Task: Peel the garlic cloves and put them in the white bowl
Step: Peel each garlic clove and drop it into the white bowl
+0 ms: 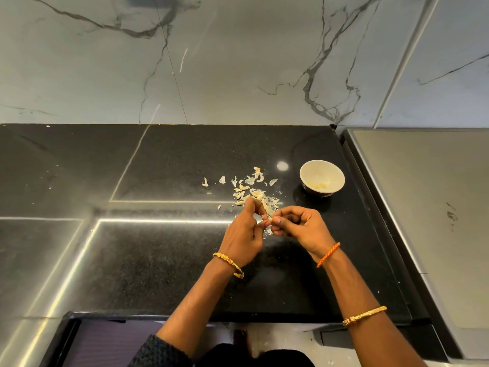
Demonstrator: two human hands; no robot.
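A small garlic clove [268, 223] is held between both hands just above the black counter. My right hand [299, 229] pinches it with thumb and fingertips. My left hand [244, 234] has its fingers curled against the clove's left side, with bits of skin hanging below. Beyond the hands lies a heap of garlic cloves and papery peels [254, 194]. The white bowl [322, 177] stands to the right of the heap and holds a few peeled cloves [318, 185].
The black stone counter [158, 247] ends at a front edge near my body. A grey steel surface [423, 207] borders it on the right. A marble wall [211, 62] rises behind. Stray peel flakes [205, 182] lie left of the heap.
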